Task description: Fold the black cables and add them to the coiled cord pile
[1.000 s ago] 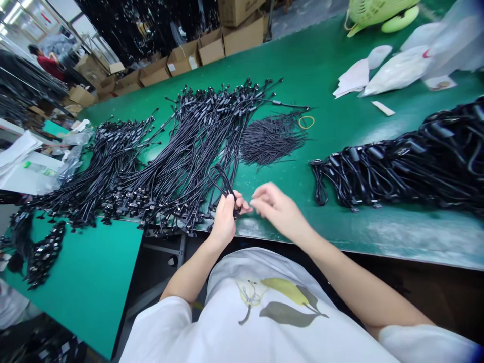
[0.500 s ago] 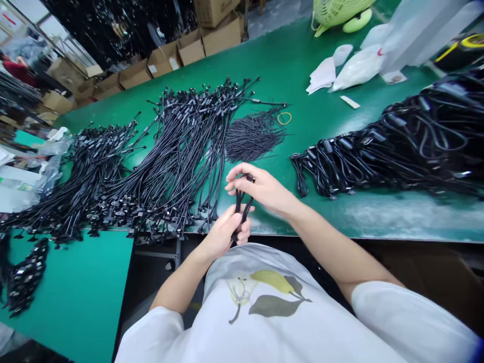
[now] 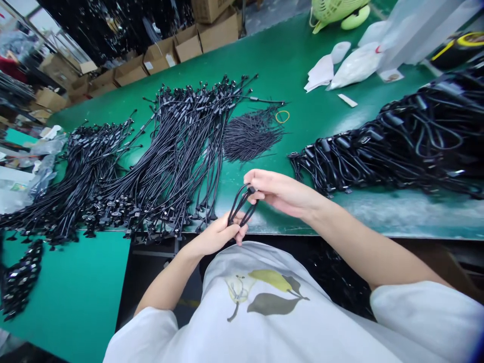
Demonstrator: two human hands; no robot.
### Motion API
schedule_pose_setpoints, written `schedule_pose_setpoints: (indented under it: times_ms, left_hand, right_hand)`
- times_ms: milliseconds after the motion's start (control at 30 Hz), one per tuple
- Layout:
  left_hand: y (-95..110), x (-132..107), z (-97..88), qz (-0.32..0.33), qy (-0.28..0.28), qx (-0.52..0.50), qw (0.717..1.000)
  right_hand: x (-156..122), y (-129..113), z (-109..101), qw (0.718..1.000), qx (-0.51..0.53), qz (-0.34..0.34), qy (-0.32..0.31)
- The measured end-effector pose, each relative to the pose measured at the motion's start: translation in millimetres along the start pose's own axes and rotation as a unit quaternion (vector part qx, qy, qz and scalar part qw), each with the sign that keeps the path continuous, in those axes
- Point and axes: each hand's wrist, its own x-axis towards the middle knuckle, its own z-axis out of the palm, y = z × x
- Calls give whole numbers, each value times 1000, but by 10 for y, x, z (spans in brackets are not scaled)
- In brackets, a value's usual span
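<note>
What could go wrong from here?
1. The looped cable spans the left hand and right hand; if either grip slackens, the loops might spring open.
2. Plugs of the loose cables overhang the front edge of the table near the left hand; a snag could drag some off.
3. The right forearm lies close to the coiled cables and might knock them.

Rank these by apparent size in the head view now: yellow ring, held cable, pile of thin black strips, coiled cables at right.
1. Coiled cables at right
2. Pile of thin black strips
3. Held cable, partly covered
4. Yellow ring
</note>
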Motion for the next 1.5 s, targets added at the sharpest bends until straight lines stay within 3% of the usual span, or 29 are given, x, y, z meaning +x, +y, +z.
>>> schedule_pose_setpoints:
  times_ms: [100,233,400,633,833,933,1067,1133,1200,1267,1333,1400,1500]
  left_hand:
    - [-67,-29,0,-2,-33,-13,999]
    - [-127,-41,21,0,-35,-50,998]
    - [11,4,68,-49,-38,-110,992]
    - [20,105,133,-42,-11,-168,985]
    - [-37,148,129,-111,-89,-263,954]
    - [-20,191,127,-112,-108,-267,951]
    - [-5,220,179,-92,-76,-234,965]
    - [-7,212,216,-77,-28,-225,971]
    - [-9,195,234,-67,24,-208,976]
    - [-5,174,220,-71,53,-185,979]
    - [7,149,178,-90,55,-148,983]
    - [22,118,125,-115,33,-96,988]
    - [32,63,66,-138,-29,-15,990]
  right_hand:
    - [14,45,40,1000,-3,16,1]
    - [52,90,24,991,-130,-28,27]
    - [91,77,-45,975,-217,-41,33]
    - [108,31,-32,990,-130,-41,24]
    - [92,0,-23,993,-119,-13,-14]
    - [106,-14,-30,994,-104,-1,-30]
    - [150,-20,-55,993,-120,-6,-21]
    - [155,-48,-70,979,-199,-37,10]
    - [127,-88,-80,928,-342,-128,68]
    - [63,-101,-83,830,-495,-245,75]
    - [-20,-50,-84,724,-605,-331,-6]
    - [-101,65,-88,626,-681,-361,-113]
    - [-199,267,-91,515,-757,-362,-179]
